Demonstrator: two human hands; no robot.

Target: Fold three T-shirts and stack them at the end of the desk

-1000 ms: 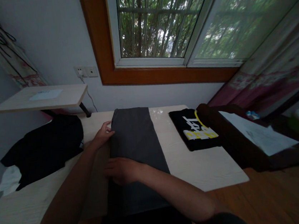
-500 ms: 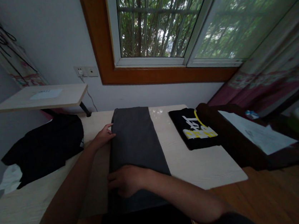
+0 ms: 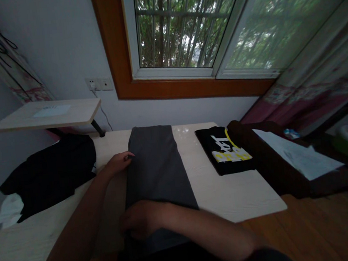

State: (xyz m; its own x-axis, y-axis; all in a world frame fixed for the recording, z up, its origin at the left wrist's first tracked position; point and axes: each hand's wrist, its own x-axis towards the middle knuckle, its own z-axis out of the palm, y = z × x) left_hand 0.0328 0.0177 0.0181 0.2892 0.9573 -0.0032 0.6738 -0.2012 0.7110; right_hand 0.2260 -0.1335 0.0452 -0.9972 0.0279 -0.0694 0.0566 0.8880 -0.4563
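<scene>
A dark grey garment (image 3: 156,166) lies folded into a long strip across the table, running from the far edge towards me. At its left edge, about midway along, my left hand (image 3: 119,162) is closed, pinching the cloth between thumb and fingers. My right hand (image 3: 145,219) reaches across the near part of the strip. Its fingers are curled at the near left edge and closed on the cloth, though they are dark and slightly blurred. What kind of garment it is does not show.
A folded black T-shirt (image 3: 226,151) with white and yellow print lies at the table's right. Dark clothing (image 3: 53,173) is spread at the left, below a small raised shelf (image 3: 80,109). Papers (image 3: 296,154) rest on a dark surface to the right. The pale table (image 3: 238,198) stands under a window.
My left hand has slid slightly nearer along the left edge and now pinches the cloth. My right hand has moved a little left and towards me at the near left edge.
</scene>
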